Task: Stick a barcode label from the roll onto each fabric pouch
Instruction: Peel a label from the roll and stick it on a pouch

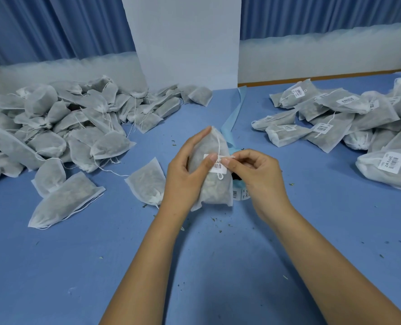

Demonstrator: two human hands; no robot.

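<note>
Right, table (77, 266): blue top, takes up most of the view, scattered with small plant crumbs (216, 220).
Unlabelled pile (54, 127): big heap of white fabric pouches at far left, drawstrings trailing, no stickers showing. Two strays (145, 181) (65, 200) lie loose between the heap and the hands.
Labelled pile (335, 118): smaller heap at far right, many with white barcode stickers facing up.
Held pouch (216, 193): centre of the table and between both hands, upright with the gathered neck pointing away from the person, pale filling visible through the fabric.
Left hand (183, 177): grips the pouch from its left side. The fingers run nearly straight up the edge and the thumb is folded across the front, its tip on the sticker.
Right hand (258, 174): thumb and forefinger are pinched together at the sticker's upper right corner, the other fingers loosely curled behind.
Liner strip (232, 116): light blue backing tape trailing away from behind the pouch toward the wall.
Label roll (240, 194): on the table just behind the pouch, mostly hidden by the pouch and the right hand. Only a short stretch with barcodes shows.
Barcode label (219, 168): on the pouch's front upper half, partly under the left thumb.
Drawstring (219, 146): runs down from the neck across the sticker, ending in a small loop below it.
</note>
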